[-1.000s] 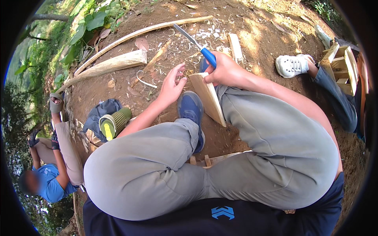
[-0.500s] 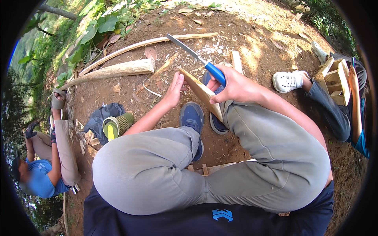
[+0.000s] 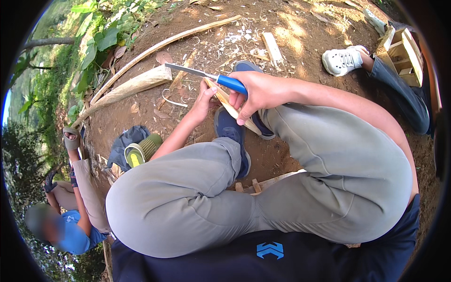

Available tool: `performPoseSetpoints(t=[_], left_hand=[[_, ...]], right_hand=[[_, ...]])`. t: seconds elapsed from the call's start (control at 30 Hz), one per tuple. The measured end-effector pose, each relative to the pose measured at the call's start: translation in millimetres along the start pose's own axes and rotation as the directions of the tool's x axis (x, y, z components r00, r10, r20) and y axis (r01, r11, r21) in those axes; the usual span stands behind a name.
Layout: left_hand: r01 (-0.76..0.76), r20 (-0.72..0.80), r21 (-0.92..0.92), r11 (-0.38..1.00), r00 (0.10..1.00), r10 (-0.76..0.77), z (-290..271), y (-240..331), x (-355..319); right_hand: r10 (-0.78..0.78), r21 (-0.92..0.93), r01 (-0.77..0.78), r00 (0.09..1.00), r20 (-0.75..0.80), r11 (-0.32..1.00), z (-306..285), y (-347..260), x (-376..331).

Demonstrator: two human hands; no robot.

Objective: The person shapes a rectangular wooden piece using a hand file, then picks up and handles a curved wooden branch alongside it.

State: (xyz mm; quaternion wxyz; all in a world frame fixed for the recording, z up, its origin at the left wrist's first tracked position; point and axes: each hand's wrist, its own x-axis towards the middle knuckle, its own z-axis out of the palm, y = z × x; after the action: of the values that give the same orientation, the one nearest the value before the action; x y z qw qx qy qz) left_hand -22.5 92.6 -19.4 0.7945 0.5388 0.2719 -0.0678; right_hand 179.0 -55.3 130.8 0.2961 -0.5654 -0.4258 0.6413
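- Person, seated on bare ground, knees drawn up; view tilted lower than half a second ago, so the legs fill more of the frame.
- Long pole and split log lie on the dirt beyond the feet, in the same places as before.
- Second person crouches at lower left; another's white shoe and a wooden crate at upper right.
- Cloth with a green roll beside the left knee.
- Wood piece stands slanted between the shoes, as earlier.
- Right hand closed round the blue handle of the knife; the blade, raised steeply before, now lies nearly level, pointing left, past the top end of the wood. Judged: one cut has run out and the next is being set.
- Left hand curled, fingers pinching the upper end of the wood just under the blade.
- Pale chips scattered on the dirt behind.
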Motion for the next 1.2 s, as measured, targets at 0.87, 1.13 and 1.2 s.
performPoseSetpoints(t=[0.87,1.13,1.2], left_hand=[[-0.115,0.171,0.398,0.91,0.984,0.049,16.3,8.5,-28.0],[-0.031,-0.008,0.204,0.978,0.999,0.033,13.8,2.1,-17.7],[-0.035,-0.016,0.228,0.973,0.999,0.04,23.5,4.3,-12.3]], right_hand=[[0.186,-0.098,-0.216,0.949,-0.254,0.971,0.6,34.3,27.3],[-0.065,-0.33,-0.033,0.958,-0.281,0.943,-4.9,37.9,59.1],[-0.191,-0.373,0.081,0.944,-0.268,0.924,-12.9,51.0,72.0]])
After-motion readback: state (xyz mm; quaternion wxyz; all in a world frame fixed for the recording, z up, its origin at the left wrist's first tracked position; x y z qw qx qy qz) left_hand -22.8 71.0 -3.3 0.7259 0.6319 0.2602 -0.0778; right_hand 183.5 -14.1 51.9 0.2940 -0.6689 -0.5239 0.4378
